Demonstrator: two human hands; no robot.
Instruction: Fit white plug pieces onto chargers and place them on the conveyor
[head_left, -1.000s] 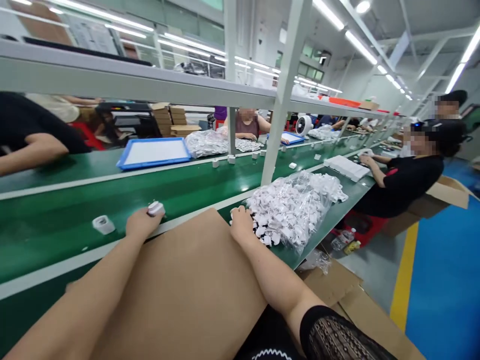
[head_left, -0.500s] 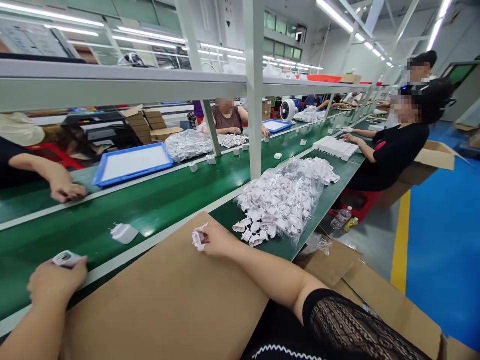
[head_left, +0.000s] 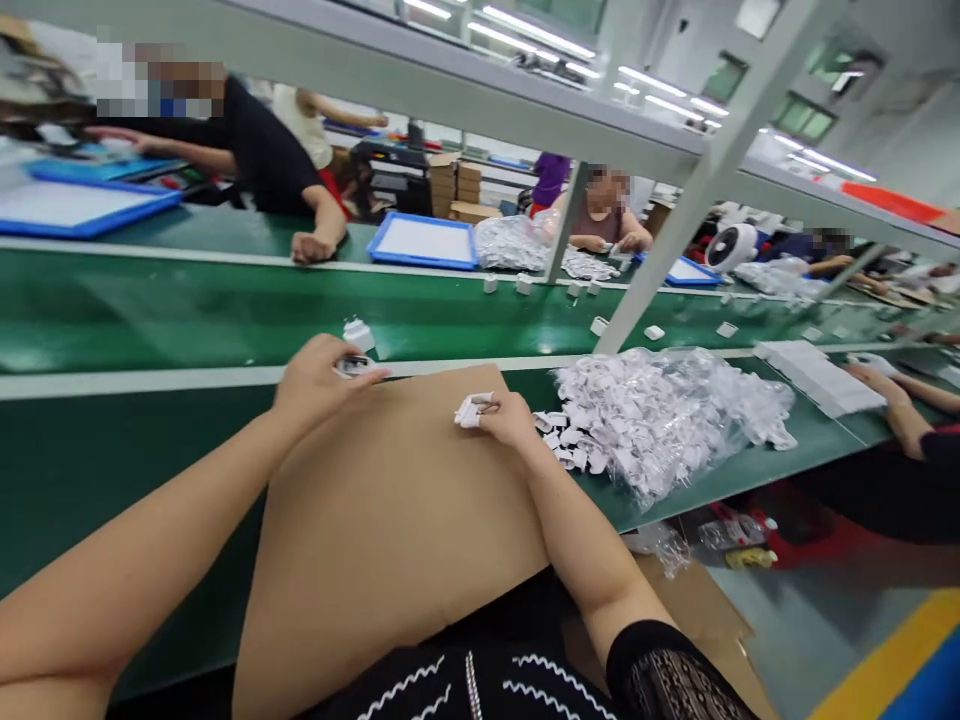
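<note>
Pinching a white piece (head_left: 354, 366) in the left hand (head_left: 315, 380) and a white plug (head_left: 469, 410) in the right hand (head_left: 511, 420), well apart over a cardboard sheet (head_left: 390, 520), the person sat with a clear bag (head_left: 667, 420) lying lengthwise along the green belt (head_left: 187, 310), just beside the right.

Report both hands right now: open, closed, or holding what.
Left hand: closed, holding a small white plastic part with a dark face.
Right hand: closed, pinching a white plastic plug-shaped piece.
</note>
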